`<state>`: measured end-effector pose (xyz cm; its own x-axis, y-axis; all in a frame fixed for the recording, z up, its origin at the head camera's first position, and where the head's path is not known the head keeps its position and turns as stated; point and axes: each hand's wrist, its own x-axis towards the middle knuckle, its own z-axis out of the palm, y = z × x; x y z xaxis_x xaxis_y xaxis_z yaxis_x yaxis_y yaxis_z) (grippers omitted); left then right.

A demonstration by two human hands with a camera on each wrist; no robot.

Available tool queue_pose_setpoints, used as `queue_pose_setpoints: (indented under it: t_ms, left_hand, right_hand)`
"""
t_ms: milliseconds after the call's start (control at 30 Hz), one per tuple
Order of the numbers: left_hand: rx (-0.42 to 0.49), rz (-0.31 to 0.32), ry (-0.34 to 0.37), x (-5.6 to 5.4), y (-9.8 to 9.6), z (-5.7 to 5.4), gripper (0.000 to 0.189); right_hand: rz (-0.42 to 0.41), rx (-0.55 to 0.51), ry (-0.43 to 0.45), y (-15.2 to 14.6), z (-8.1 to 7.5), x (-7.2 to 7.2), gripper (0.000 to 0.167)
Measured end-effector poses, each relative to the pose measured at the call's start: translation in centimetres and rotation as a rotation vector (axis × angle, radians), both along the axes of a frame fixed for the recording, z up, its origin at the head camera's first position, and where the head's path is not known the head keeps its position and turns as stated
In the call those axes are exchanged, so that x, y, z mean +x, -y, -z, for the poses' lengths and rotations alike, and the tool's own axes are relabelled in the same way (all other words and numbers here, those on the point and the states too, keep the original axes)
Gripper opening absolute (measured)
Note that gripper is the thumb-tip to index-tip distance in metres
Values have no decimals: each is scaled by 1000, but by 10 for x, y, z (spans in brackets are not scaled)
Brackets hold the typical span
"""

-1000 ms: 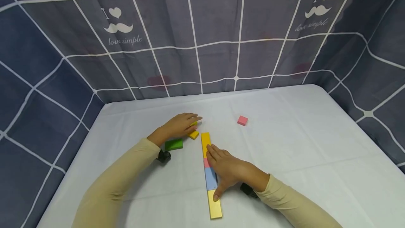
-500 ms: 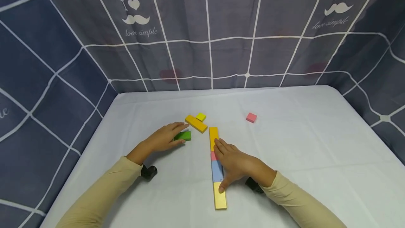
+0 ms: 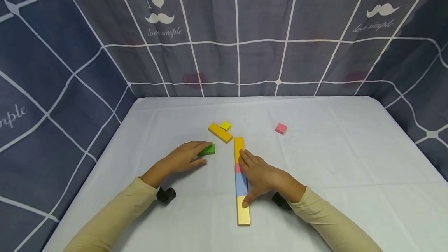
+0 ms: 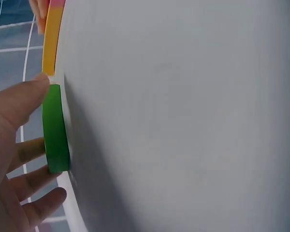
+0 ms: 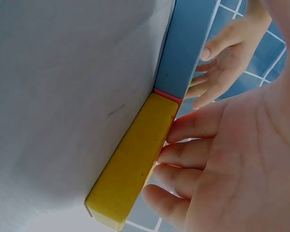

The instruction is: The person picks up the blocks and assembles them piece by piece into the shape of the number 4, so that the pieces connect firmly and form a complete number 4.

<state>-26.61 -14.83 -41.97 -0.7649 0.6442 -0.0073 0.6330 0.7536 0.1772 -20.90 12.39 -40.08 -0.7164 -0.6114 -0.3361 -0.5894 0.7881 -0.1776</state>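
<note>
On the white counter [image 3: 332, 147], the green block [image 3: 209, 150] lay between thumb and fingers of the left hand [image 3: 183, 156], relaxed and spread around it. The right hand [image 3: 260, 176], fingers extended, rested along the orange end block [image 3: 239, 145], pink block [image 3: 238, 168], blue block [image 3: 241, 185] and pale yellow block [image 3: 243, 216], set end to end. Beyond the green block, a loose orange block [image 3: 220, 133] slanted before a small yellow block [image 3: 226, 125]; a small pink square [image 3: 281, 128] sat well apart, rightward. A gridded curtain [image 3: 262, 22] walled the back.

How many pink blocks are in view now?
2. One pink block sits between an orange block and a blue block; a loose pink block lies farther back, to the right. More may be hidden.
</note>
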Motion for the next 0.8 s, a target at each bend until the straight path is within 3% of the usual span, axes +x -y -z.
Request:
queue_pose_setpoints:
  t_ms: [233,533,800]
  left_hand:
    - [-8,29,29,15,-17,-1,62]
    - [0,49,-79,30,-34,-6,59]
    - [47,97,-203,37,-48,-8,38]
  right_hand:
    - [13,4,5,-1,2,-1,127]
    - [7,-11,-7,0,3,-1,127]
    - [11,-9,-17,1,3,0,129]
